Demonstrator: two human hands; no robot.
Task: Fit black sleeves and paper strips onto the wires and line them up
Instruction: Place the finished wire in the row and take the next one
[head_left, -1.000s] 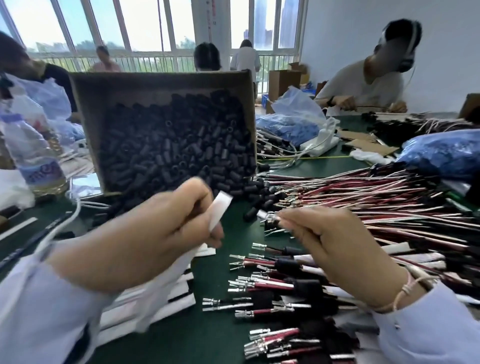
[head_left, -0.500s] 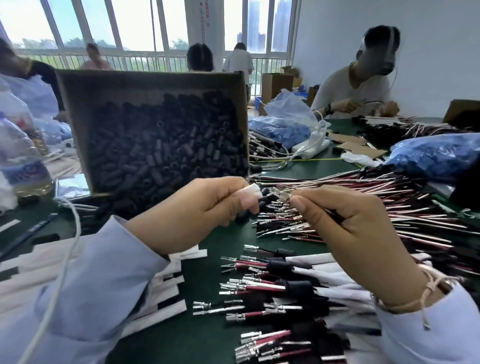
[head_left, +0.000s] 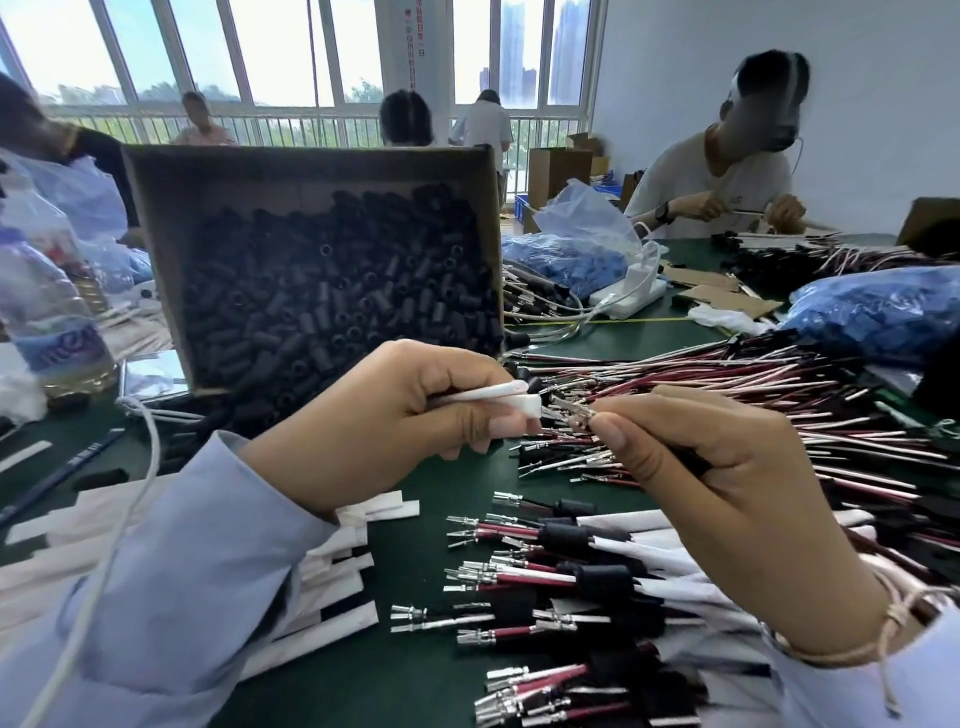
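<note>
A bright workroom with tall windows, other workers seated at twelve and two o'clock. On the dark green table, finished wires lie in a row at five o'clock. The left hand pinches a flattened white paper strip, open end pointing three o'clock. The right hand grips a red-and-white wire pair with metal terminals, tips pointing nine o'clock, just beside the opening.

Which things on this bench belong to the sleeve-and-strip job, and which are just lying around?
Job: paper strip in the left hand; wire in the right hand; box of black sleeves; spare strips; finished wires.
Lying about: water bottle; blue bags; pencil.
</note>
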